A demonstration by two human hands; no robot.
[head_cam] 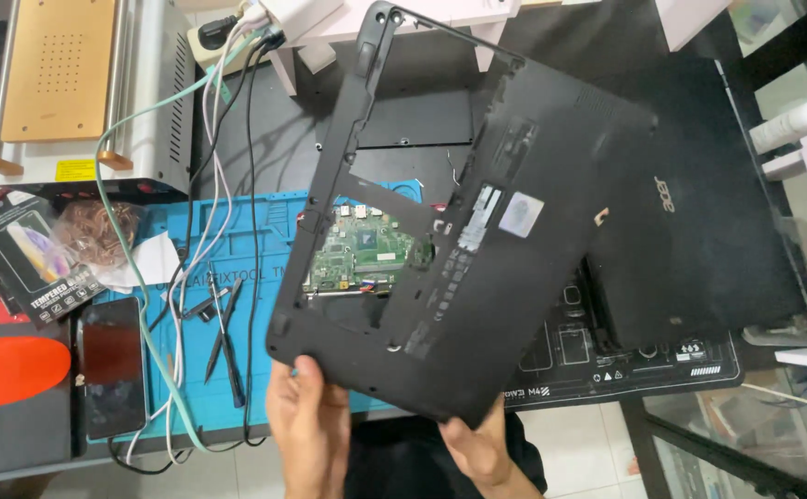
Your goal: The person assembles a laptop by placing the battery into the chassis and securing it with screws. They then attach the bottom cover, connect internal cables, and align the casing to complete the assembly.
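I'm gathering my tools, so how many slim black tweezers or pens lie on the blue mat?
3: one short black tool lies leftmost on the blue rubber mat, and two longer ones cross beside it. Cables may hide more.

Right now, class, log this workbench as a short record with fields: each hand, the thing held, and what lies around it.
Left hand: left hand grips the near edge of the laptop bottom cover.
Right hand: right hand holds the same edge.
Cover: lifted, tilted, with open cut-outs.
Seen through it: green circuit board.
Bench: blue mat, tweezers, phone.

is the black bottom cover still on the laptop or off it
Off: both hands hold the black bottom cover lifted and tilted, green circuit board visible through its opening.
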